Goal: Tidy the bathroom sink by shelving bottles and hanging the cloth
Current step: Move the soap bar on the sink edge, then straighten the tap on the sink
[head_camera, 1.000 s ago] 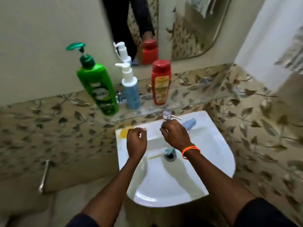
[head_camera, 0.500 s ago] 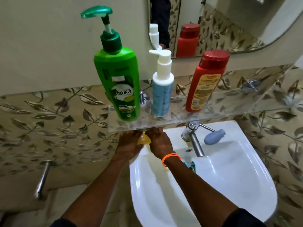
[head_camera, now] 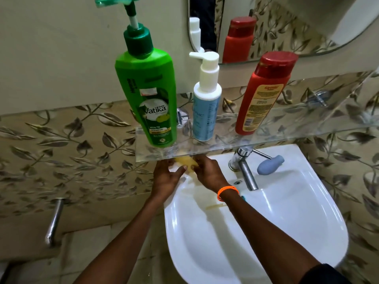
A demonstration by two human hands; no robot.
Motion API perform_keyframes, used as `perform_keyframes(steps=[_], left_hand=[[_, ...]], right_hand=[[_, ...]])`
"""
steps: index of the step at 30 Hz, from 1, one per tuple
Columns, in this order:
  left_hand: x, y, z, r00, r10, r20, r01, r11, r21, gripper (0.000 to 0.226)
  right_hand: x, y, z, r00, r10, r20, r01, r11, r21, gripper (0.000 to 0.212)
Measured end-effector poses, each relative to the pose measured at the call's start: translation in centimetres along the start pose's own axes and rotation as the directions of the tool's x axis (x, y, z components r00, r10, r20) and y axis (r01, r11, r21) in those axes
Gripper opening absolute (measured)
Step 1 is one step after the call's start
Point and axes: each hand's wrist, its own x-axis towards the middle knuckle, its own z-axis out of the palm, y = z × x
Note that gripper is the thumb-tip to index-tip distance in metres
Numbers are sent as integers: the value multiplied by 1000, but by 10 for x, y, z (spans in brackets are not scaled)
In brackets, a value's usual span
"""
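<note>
Three bottles stand on the glass shelf: a green pump shampoo bottle at the left, a white and pale blue pump bottle in the middle, and a red bottle to the right. Under the shelf's front edge, at the back left corner of the white sink, my left hand and my right hand meet around a small yellow cloth. Both hands have fingers on it. Part of the cloth is hidden behind the shelf and my fingers.
A chrome tap juts over the basin, with a grey-blue rubbery object lying to its right on the rim. A mirror hangs above the shelf. A chrome pipe sticks out of the leaf-patterned tiled wall at the lower left.
Both hands moved from the middle of the basin to its back left corner and took hold of the yellow cloth. My view has come closer to the shelf.
</note>
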Motion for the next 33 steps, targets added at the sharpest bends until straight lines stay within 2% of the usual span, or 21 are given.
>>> perform_keyframes(steps=[2, 3, 5, 7, 10, 14, 17, 19, 21, 23, 25, 26, 27, 28, 29, 30, 31, 33], left_hand=[[-3, 9, 11, 982, -111, 150, 143, 966, -218, 43], [-5, 13, 16, 970, -111, 216, 167, 950, -262, 41], [-8, 17, 24, 977, -35, 208, 82, 972, -221, 37], [-14, 18, 30, 981, 92, 174, -63, 984, -165, 34], [-21, 18, 36, 965, 221, 143, -215, 975, -60, 42], [-22, 16, 39, 966, 231, 119, -232, 973, -9, 49], [-26, 12, 39, 973, 212, 88, -211, 977, -19, 60], [-34, 11, 39, 981, 188, 39, -188, 982, 7, 72], [-48, 13, 41, 962, 260, -80, -247, 958, 143, 75], [-66, 25, 50, 891, 422, -171, -372, 891, 260, 65], [-80, 47, 74, 824, 554, -116, -520, 822, 233, 53], [-87, 62, 91, 794, 606, -48, -588, 787, 186, 48], [-93, 80, 110, 761, 649, 25, -646, 752, 131, 42], [-100, 99, 130, 727, 681, 87, -687, 723, 79, 36], [-106, 115, 148, 714, 686, 140, -696, 718, 36, 30], [-110, 130, 166, 745, 640, 188, -651, 759, -2, 25], [-112, 142, 182, 807, 540, 237, -550, 835, -31, 25], [-106, 157, 206, 902, 263, 343, -280, 960, 3, 37]], right_hand=[[-10, 11, -5, 1000, 20, -24, -15, 985, 173, 16], [-15, 14, -8, 1000, 7, -14, -4, 975, 221, 15], [-20, 15, -12, 999, -51, 15, 47, 975, 219, 19], [-20, 18, -15, 993, -113, 27, 109, 987, 116, 29], [-19, 20, -18, 992, -127, 18, 126, 989, 72, 36], [-23, 26, -15, 997, -79, 10, 77, 988, 130, 32], [-28, 21, -20, 999, -35, 4, 34, 986, 165, 42], [-39, 19, -31, 997, -2, -78, 17, 981, 192, 45], [-57, 27, -53, 957, -22, -289, 95, 967, 239, 26], [-76, 49, -89, 839, -8, -544, 111, 981, 157, 10], [-87, 85, -131, 739, 45, -672, -49, 999, 13, 17], [-87, 103, -150, 762, 70, -644, -162, 983, -85, 29], [-84, 120, -165, 838, 100, -536, -243, 949, -202, 46], [-78, 135, -176, 921, 129, -367, -262, 904, -338, 61], [-71, 145, -180, 971, 144, -191, -220, 854, -472, 69], [-64, 153, -182, 989, 137, -54, -144, 810, -569, 71], [-57, 160, -182, 994, 104, 31, -63, 784, -618, 68], [-43, 167, -179, 998, 3, 58, 34, 777, -628, 58]])
